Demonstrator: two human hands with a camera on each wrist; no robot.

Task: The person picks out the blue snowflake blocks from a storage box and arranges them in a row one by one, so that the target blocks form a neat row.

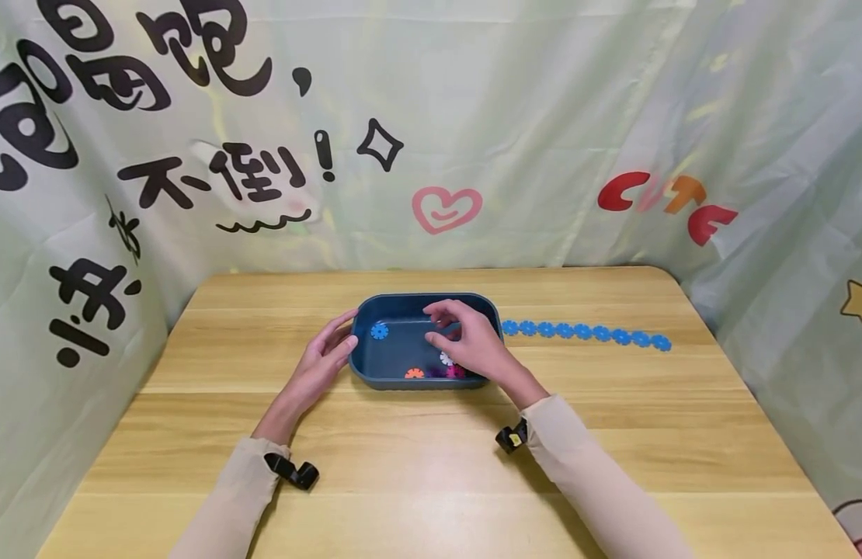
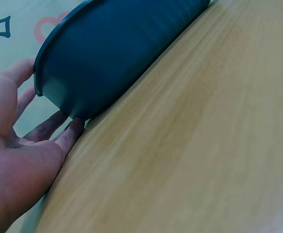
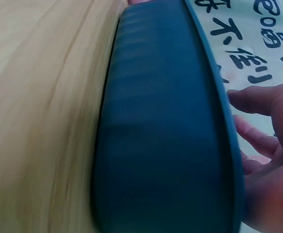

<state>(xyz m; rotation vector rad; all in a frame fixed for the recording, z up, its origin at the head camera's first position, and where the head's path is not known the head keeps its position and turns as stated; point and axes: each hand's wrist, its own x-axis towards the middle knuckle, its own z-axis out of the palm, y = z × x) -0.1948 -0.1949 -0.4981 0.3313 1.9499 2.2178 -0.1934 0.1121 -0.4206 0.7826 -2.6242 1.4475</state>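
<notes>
A dark blue plastic box [image 1: 382,383] stands on the table. Inside it lie a blue snowflake disc [image 1: 379,331] at the left, an orange one [image 1: 414,373] by the front wall, and white [image 1: 446,359] and magenta [image 1: 455,372] ones at the right. My left hand [image 1: 322,361] rests against the box's left end, its fingers loosely spread on the outer wall in the left wrist view. Over the right half of the box hovers my right hand [image 1: 473,339], thumb and fingers apart, with nothing visible between them. The box wall [image 3: 161,121] covers most of the right wrist view.
A row of several blue snowflake discs [image 1: 582,331] runs rightward along the wooden table [image 1: 431,473] from the box's right end. Behind the table hangs a pale printed curtain [image 1: 543,101]. Each wrist bears a small black camera [image 1: 301,473].
</notes>
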